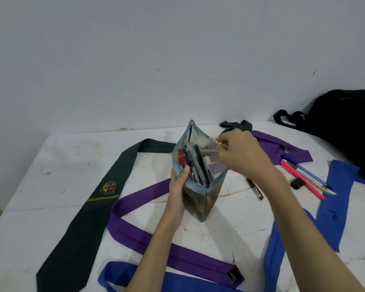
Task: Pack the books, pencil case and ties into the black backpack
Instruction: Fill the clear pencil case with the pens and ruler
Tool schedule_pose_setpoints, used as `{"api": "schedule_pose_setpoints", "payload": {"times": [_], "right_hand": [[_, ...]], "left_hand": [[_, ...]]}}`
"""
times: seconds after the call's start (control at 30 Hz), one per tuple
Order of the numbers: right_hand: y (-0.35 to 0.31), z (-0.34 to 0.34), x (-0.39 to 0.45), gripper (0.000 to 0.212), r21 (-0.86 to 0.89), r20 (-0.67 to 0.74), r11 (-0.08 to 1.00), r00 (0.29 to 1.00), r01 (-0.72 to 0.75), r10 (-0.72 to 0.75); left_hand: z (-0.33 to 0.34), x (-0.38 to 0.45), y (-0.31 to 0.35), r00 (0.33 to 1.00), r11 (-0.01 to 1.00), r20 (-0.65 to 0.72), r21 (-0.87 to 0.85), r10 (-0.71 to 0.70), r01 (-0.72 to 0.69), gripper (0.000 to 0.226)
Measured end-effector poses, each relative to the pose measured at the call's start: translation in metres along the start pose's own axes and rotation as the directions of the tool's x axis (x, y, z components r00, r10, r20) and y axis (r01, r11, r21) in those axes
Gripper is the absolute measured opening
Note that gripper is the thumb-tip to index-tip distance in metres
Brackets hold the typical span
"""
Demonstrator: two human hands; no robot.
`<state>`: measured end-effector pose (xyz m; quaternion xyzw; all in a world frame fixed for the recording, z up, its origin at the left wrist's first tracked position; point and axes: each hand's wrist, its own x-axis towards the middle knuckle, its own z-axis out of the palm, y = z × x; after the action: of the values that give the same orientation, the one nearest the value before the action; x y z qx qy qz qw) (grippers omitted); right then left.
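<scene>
A pencil case (198,199) with a light blue zip edge stands open on the white table (67,157), full of pens. My left hand (178,186) grips its near left side, thumb over the rim. Over its far right rim my right hand (238,154) pinches a small pencil (215,141). A dark green tie (97,199) with a crest lies to the left. A purple tie (177,253) loops across the front, and another purple piece (282,146) lies behind my right hand. A blue tie (333,203) runs down the right side. The black backpack (346,127) sits at the far right.
Loose pens lie right of the case: a black one (255,189), then pink, green and blue ones (303,178), and a small black eraser-like block (297,183). A pale wall stands right behind the table. No books are in view.
</scene>
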<state>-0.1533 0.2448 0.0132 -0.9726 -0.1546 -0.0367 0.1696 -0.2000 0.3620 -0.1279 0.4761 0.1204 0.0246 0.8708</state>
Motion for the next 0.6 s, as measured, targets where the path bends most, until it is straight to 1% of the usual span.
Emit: {"api": "schedule_pose_setpoints", "payload": {"times": [0.07, 0.17, 0.2, 0.27, 0.3, 0.33, 0.4, 0.43, 0.5, 0.53, 0.57, 0.6], "right_hand": [[-0.008, 0.013, 0.001, 0.022, -0.068, -0.006, 0.998, 1.0, 0.011, -0.011], [-0.012, 0.02, 0.0, 0.021, -0.135, 0.07, 0.99, 0.997, 0.044, -0.034], [-0.011, 0.018, 0.0, 0.021, -0.158, 0.064, 0.986, 0.997, 0.046, -0.036], [-0.008, 0.012, 0.004, 0.021, -0.149, -0.031, 0.988, 0.999, 0.034, -0.039], [-0.007, 0.009, 0.006, 0.021, -0.081, -0.095, 0.996, 0.995, 0.033, -0.041], [-0.007, 0.007, 0.008, 0.02, 0.038, -0.16, 0.998, 0.986, 0.049, -0.043], [-0.011, 0.003, 0.013, 0.019, 0.308, -0.299, 0.942, 0.954, 0.13, -0.034], [-0.014, 0.003, 0.015, 0.017, 0.386, -0.364, 0.905, 0.931, 0.176, -0.025], [-0.019, 0.006, 0.017, 0.014, 0.44, -0.44, 0.866, 0.898, 0.237, -0.022], [-0.02, 0.01, 0.018, 0.011, 0.448, -0.444, 0.859, 0.896, 0.248, -0.027], [-0.02, 0.015, 0.019, 0.009, 0.452, -0.423, 0.858, 0.905, 0.245, -0.036], [-0.018, 0.02, 0.019, 0.01, 0.453, -0.374, 0.863, 0.926, 0.224, -0.044]], "left_hand": [[-0.001, 0.0, 0.0, 1.0, 1.0, -0.001, 0.0, 0.003, -0.003, 0.069], [-0.001, 0.0, 0.0, 1.0, 1.0, -0.003, 0.001, -0.006, 0.006, 0.067], [-0.001, 0.0, 0.0, 1.0, 1.0, -0.004, 0.0, -0.005, 0.005, 0.068], [-0.001, 0.0, 0.0, 1.0, 1.0, -0.002, 0.002, 0.002, -0.002, 0.074], [-0.002, 0.001, 0.0, 1.0, 1.0, 0.003, 0.0, 0.003, -0.003, 0.076], [-0.002, 0.001, -0.001, 1.0, 1.0, 0.006, -0.001, 0.005, -0.005, 0.076], [-0.001, 0.002, -0.001, 1.0, 1.0, 0.005, -0.005, 0.009, -0.009, 0.075], [-0.001, 0.002, -0.002, 1.0, 1.0, 0.006, -0.005, 0.01, -0.01, 0.076], [-0.001, 0.002, -0.002, 1.0, 1.0, 0.008, -0.001, 0.011, -0.011, 0.08], [-0.001, 0.002, -0.002, 1.0, 1.0, 0.008, 0.0, 0.012, -0.012, 0.08], [-0.001, 0.002, -0.002, 1.0, 1.0, 0.006, 0.003, 0.011, -0.011, 0.081], [-0.001, 0.002, -0.002, 1.0, 1.0, 0.006, 0.005, 0.011, -0.011, 0.081]]}}
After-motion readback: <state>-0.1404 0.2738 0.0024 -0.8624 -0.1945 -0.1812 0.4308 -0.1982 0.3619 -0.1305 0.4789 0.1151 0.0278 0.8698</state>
